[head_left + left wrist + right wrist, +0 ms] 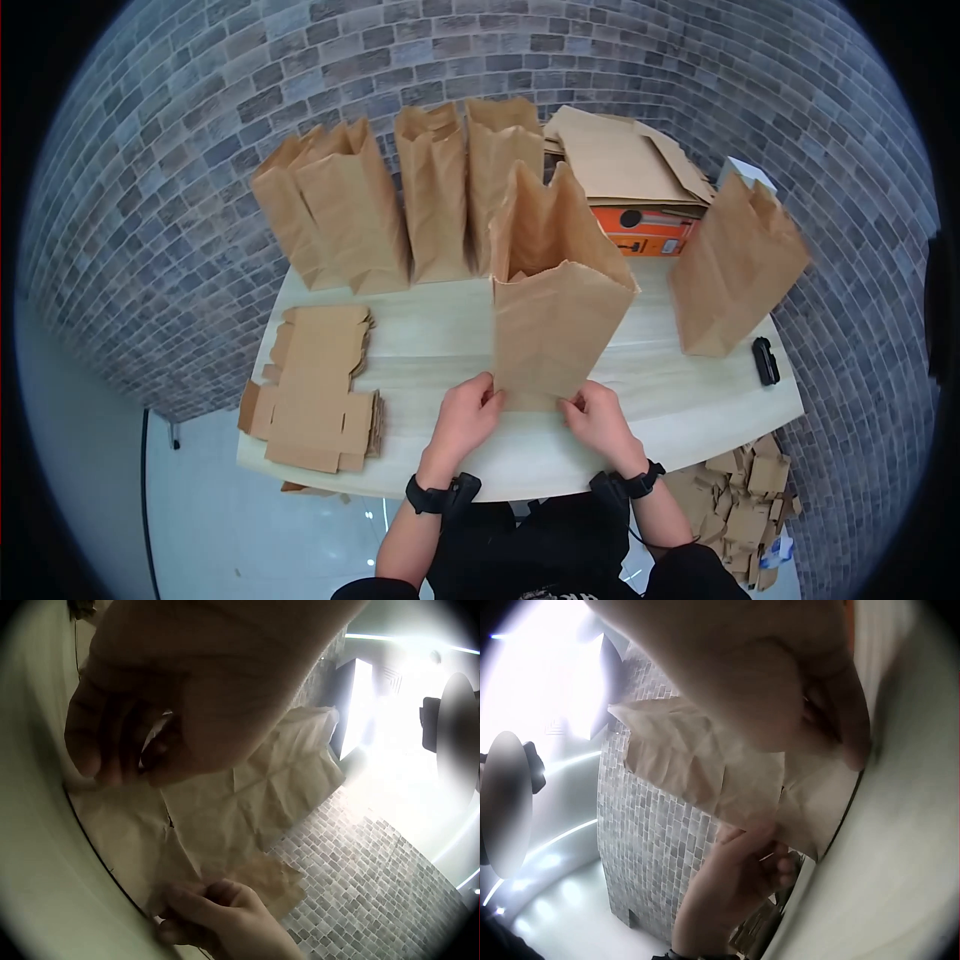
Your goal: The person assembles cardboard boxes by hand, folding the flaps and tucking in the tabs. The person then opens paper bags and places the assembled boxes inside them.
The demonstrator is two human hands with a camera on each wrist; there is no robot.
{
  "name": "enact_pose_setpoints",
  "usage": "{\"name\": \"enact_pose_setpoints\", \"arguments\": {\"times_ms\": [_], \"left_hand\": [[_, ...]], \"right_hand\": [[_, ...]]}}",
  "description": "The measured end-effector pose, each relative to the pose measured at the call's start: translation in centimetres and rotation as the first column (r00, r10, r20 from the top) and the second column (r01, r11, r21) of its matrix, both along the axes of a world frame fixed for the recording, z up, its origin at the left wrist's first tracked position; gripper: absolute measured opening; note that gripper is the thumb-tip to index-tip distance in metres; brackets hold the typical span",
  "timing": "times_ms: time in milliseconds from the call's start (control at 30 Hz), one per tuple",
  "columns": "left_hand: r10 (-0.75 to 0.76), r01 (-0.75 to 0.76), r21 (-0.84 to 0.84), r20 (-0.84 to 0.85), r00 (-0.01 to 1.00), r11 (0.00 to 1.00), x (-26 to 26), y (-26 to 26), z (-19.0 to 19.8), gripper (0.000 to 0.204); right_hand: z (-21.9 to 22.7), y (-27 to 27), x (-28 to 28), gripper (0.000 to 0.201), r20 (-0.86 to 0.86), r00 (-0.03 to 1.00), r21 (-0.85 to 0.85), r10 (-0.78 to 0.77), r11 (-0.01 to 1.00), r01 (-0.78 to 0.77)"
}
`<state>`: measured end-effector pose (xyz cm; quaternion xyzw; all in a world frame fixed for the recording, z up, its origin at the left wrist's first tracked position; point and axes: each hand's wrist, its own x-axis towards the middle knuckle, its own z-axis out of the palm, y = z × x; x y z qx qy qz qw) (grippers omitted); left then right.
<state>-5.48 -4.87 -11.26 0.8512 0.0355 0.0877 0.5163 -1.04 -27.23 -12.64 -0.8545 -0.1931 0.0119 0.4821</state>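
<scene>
An open brown paper bag (560, 320) stands upright near the middle of the table, its mouth facing up. At its lower left corner the left hand (468, 412) pinches the paper; the right hand (600, 418) pinches the lower right corner. In the left wrist view the left hand (180, 690) is close, fingers curled at the base of the bag (225, 802). From the right wrist view, the right hand (780, 682) has its fingertips at the bag's (720, 765) bottom edge, near the tabletop.
Several upright paper bags (360, 210) line the back left. Flattened cardboard (315, 385) lies at left. Behind, cardboard sheets (620, 165) rest on an orange box (645, 232). Another bag (738, 270) and a black object (766, 361) are at right. Cardboard pieces (750, 500) lie below right.
</scene>
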Motion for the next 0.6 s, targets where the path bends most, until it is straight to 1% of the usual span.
{"name": "enact_pose_setpoints", "arguments": {"times_ms": [67, 133, 200, 267, 300, 333, 400, 467, 533, 600], "left_hand": [[-0.043, 0.043, 0.021, 0.019, 0.999, 0.999, 1.0, -1.4, 0.3, 0.018], [-0.082, 0.081, 0.034, 0.040, 0.996, 0.996, 2.3, -3.5, 0.4, 0.018], [-0.160, 0.152, 0.111, 0.062, 0.985, 0.982, 4.0, -5.6, -0.2, 0.018], [-0.202, 0.191, 0.103, 0.107, 0.974, 0.976, 5.5, -8.2, -0.3, 0.017], [-0.232, 0.220, 0.095, 0.146, 0.962, 0.971, 6.2, -9.5, -0.3, 0.016], [-0.227, 0.215, 0.090, 0.152, 0.962, 0.972, 6.9, -10.8, -0.3, 0.016], [-0.293, 0.290, 0.036, 0.114, 0.949, 0.956, 8.2, -13.3, -0.3, 0.011], [-0.310, 0.309, 0.029, 0.121, 0.943, 0.951, 9.1, -15.4, -0.4, 0.012], [-0.331, 0.331, 0.021, 0.127, 0.935, 0.943, 10.1, -17.3, -0.9, 0.012], [-0.336, 0.338, 0.017, 0.173, 0.926, 0.941, 10.8, -18.8, -1.5, 0.015]], "right_hand": [[-0.2, -1.8, 0.2, 0.013, -0.003, 0.998, -0.058, -0.057, 0.997, 0.057], [1.5, -3.4, 0.0, 0.013, -0.004, 0.994, -0.078, -0.109, 0.991, 0.108], [2.0, -5.3, 0.3, 0.013, -0.005, 0.987, -0.094, -0.158, 0.983, 0.157], [1.3, -8.1, 1.3, 0.015, 0.064, 0.967, -0.143, -0.246, 0.957, 0.253], [1.4, -9.3, 1.7, 0.017, 0.066, 0.954, -0.167, -0.291, 0.940, 0.298], [1.0, -10.6, 2.2, 0.017, 0.072, 0.955, -0.172, -0.286, 0.940, 0.295], [0.2, -12.9, 3.0, 0.020, 0.091, 0.919, -0.180, -0.384, 0.901, 0.394], [0.1, -14.7, 3.4, 0.021, 0.101, 0.908, -0.170, -0.406, 0.892, 0.418], [0.1, -16.0, 3.7, 0.022, 0.079, 0.872, -0.146, -0.483, 0.860, 0.489], [0.3, -17.1, 4.1, 0.022, 0.077, 0.854, -0.154, -0.514, 0.840, 0.520]]}}
